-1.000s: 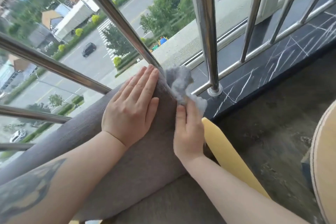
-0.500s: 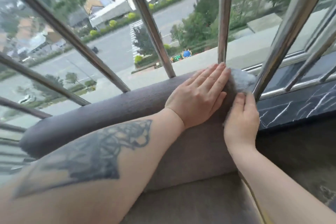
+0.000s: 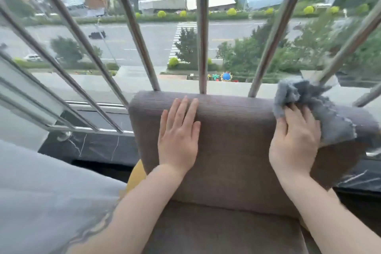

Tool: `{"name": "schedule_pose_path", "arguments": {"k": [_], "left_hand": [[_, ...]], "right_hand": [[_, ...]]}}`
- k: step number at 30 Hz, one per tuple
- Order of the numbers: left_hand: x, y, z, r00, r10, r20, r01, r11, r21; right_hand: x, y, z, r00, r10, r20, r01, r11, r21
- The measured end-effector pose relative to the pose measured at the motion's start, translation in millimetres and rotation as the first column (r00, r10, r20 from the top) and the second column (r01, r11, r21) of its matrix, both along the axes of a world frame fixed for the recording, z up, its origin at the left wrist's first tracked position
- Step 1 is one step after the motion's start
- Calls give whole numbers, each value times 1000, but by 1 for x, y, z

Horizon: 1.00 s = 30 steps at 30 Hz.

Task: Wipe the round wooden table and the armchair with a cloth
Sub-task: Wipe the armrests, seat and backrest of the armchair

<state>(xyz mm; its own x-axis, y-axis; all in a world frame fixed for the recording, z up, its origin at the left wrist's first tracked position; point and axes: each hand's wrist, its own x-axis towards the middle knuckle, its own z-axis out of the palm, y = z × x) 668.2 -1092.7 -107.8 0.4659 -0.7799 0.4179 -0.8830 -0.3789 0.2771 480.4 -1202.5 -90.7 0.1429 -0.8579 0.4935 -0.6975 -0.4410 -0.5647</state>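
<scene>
Soft, even daylight comes in from beyond the railing (image 3: 201,27), bright without glare, and leaves only faint shadows. The railing's bars splay outward toward the edges from the wide lens. The cloth (image 3: 321,107) to the right of the railing's middle bar is smeared with motion blur, and the street beyond looks soft.

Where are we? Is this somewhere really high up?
Probably a high balcony or window nook. Steel railing bars stand just behind the grey armchair, and far below through them lies a road with a zebra crossing.

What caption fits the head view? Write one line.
Left hand flat on the armchair backrest; right hand holds the grey cloth at its top corner.
</scene>
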Motion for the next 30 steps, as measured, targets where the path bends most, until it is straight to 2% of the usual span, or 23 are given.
{"name": "schedule_pose_path", "arguments": {"k": [2,4,6,8,12,14,16,19,20,22,25,26,28,30], "left_hand": [[28,15,-3,998,52,-31,-52,999,0],[35,18,-9,998,46,-47,-48,998,-36],[31,15,-16,996,56,-70,-61,995,-81],[26,10,-21,993,61,-98,-73,990,-120],[26,-2,-28,983,96,-158,-135,956,-261],[24,-9,-34,969,118,-215,-191,913,-359],[25,-14,-37,970,134,-204,-213,874,-436],[30,-12,-42,976,156,-153,-211,857,-470],[29,-9,-44,969,169,-178,-235,852,-468],[24,-1,-49,944,197,-266,-304,836,-458],[12,13,-64,846,232,-481,-432,827,-361],[9,17,-70,777,256,-575,-495,813,-308],[8,26,-86,606,283,-743,-603,773,-197],[9,33,-102,487,285,-826,-657,742,-132]], "right_hand": [[53,22,8,960,243,-135,-252,967,-47],[95,37,9,840,479,-256,-500,866,-21],[103,31,10,719,601,-349,-636,771,19],[93,16,11,668,623,-407,-677,735,13],[121,26,13,709,602,-368,-642,766,17],[136,29,16,625,695,-355,-721,688,77],[142,21,37,541,791,-287,-792,594,142],[151,22,62,564,812,-152,-787,584,198],[159,29,63,537,830,-150,-808,558,188],[184,46,59,471,848,-242,-846,512,151],[222,54,47,271,803,-531,-885,425,191],[231,50,48,202,766,-611,-889,405,213],[243,46,58,118,702,-702,-879,403,255],[250,48,67,56,627,-777,-861,425,280]]}}
